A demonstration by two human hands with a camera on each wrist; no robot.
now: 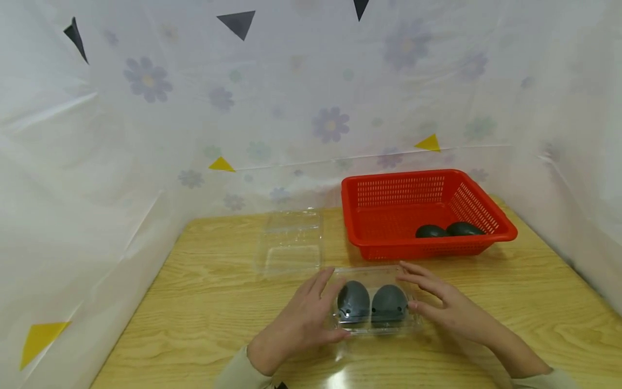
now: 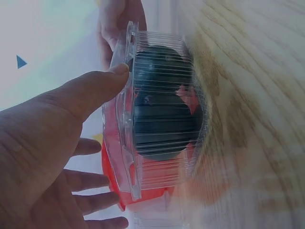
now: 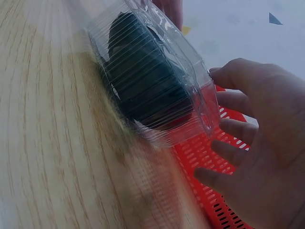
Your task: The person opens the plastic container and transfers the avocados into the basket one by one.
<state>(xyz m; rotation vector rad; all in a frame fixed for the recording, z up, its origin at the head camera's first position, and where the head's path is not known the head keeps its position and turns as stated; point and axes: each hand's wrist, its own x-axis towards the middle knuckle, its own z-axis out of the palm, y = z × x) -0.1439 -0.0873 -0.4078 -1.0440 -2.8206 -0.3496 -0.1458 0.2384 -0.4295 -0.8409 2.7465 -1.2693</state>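
1. Between my hands, on the wood-grain table, lies a transparent plastic clamshell with two dark green avocado-like ovals side by side inside; I can't tell whether it's latched.
2. At its 9 o'clock, my left hand is spread wide, thumb touching the rim, clasping nothing.
3. At 3 o'clock, my right hand is likewise spread, thumb tip against the edge, no grip taken.
4. Red perforated basket: 1 o'clock, two similar ovals inside toward its 4.
5. Another transparent container: 10 o'clock.
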